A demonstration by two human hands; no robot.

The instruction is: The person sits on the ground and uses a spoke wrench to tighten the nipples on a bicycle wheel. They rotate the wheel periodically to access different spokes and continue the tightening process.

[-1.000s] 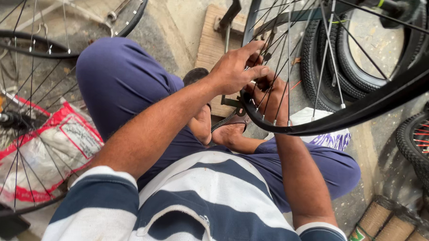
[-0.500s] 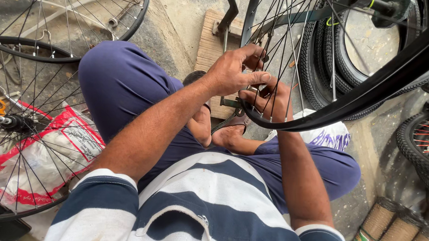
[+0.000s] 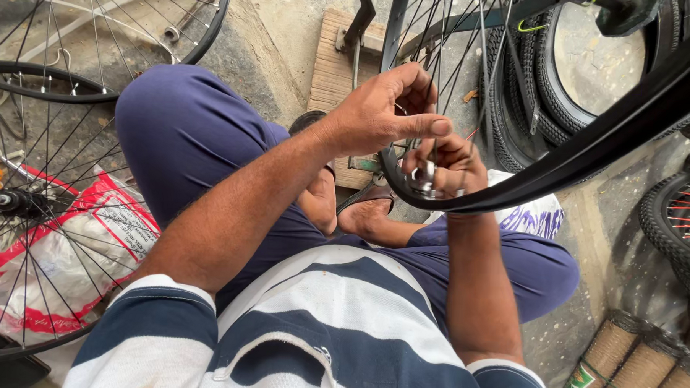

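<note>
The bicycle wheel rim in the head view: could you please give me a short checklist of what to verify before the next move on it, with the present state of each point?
1. Bicycle wheel rim held in its stand, off the ground: ok.
2. Right hand grips a small metal tool at the inner edge of the rim: ok.
3. Left hand reaches among the spokes, thumb pressed against the fingers: ok.
4. Tool seated squarely on a spoke nipple: cannot tell, the fingers hide it.
5. Spare wheel lies to the left on a red and white plastic bag, apart from both hands: ok.
6. Spoke tension even: cannot tell.
</note>
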